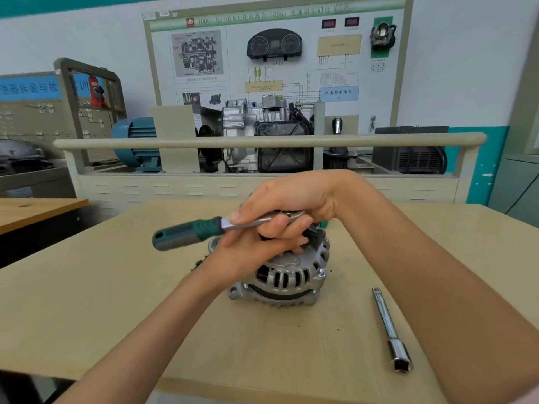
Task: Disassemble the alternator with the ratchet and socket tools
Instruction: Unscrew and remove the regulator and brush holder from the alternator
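an alternator [287, 275] sits near the middle of a pale wooden table [87, 301], its slotted silver housing facing the camera. the right hand [291, 199] arches over its top, fingers curled round the metal shank of a ratchet [204, 230] whose green-and-black handle sticks out to the left, clear of the table. the left hand [250, 249] comes from below, fingers wrapped on the top of the alternator just beneath the ratchet head. a chrome extension bar [390, 330] with a socket end lies on the table to the right, well apart from the alternator. dark crumbs [198, 263] lie beside the left wrist.
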`<action>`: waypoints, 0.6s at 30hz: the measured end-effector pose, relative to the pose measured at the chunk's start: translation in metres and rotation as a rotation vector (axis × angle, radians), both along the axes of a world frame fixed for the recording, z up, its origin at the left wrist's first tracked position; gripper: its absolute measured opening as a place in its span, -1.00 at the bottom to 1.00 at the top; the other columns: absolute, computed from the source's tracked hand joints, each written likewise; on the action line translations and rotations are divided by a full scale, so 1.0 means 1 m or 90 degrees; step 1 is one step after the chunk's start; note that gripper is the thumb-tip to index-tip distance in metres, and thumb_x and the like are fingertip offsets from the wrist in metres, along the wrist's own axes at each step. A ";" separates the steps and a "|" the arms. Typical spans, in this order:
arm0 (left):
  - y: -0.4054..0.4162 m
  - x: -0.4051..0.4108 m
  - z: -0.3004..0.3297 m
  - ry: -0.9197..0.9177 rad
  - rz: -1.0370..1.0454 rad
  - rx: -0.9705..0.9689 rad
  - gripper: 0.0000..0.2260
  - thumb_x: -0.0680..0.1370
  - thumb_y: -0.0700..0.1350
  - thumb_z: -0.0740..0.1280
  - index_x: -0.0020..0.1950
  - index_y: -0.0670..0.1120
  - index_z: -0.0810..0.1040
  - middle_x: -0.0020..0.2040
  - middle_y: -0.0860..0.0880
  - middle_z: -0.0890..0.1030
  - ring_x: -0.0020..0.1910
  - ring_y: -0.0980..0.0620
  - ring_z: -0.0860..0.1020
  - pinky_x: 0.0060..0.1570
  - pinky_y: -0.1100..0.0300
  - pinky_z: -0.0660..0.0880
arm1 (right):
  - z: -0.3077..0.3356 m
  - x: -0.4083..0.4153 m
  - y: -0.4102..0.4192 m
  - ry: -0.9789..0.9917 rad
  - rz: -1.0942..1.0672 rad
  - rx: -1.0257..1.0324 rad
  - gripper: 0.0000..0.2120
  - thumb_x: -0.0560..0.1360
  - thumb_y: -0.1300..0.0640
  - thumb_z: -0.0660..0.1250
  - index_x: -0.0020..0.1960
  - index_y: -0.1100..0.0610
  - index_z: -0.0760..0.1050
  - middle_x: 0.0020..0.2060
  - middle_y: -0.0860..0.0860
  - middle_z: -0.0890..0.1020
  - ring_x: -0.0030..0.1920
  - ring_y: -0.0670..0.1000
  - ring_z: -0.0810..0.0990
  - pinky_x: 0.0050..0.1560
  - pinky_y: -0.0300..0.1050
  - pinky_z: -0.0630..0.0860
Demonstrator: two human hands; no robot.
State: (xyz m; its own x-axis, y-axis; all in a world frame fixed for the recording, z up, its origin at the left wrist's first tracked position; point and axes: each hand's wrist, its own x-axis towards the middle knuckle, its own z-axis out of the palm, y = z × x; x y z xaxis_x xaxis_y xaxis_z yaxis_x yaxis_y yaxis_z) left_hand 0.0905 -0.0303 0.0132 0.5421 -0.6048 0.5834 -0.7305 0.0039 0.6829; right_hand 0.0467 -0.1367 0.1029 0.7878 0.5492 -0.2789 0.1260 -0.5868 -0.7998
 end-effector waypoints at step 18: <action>0.008 0.009 -0.011 0.040 -0.021 -0.082 -0.95 0.44 -0.13 0.43 -0.20 -0.09 0.65 -0.41 0.04 0.64 -0.43 0.21 0.53 -0.33 0.38 0.46 | -0.023 0.002 0.023 -0.196 -0.493 0.553 -0.76 0.63 0.08 0.09 -0.08 0.17 0.46 -0.61 -0.09 0.34 -0.67 -0.14 0.24 -0.63 -0.36 0.13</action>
State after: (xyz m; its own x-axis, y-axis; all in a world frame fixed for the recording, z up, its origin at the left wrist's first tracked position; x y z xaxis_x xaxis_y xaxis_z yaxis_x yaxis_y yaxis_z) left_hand 0.0997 -0.0225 0.0018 0.5609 -0.5453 0.6229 -0.6842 0.1183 0.7197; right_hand 0.0490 -0.1135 0.0798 0.9602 -0.1876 0.2069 0.2328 0.1284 -0.9640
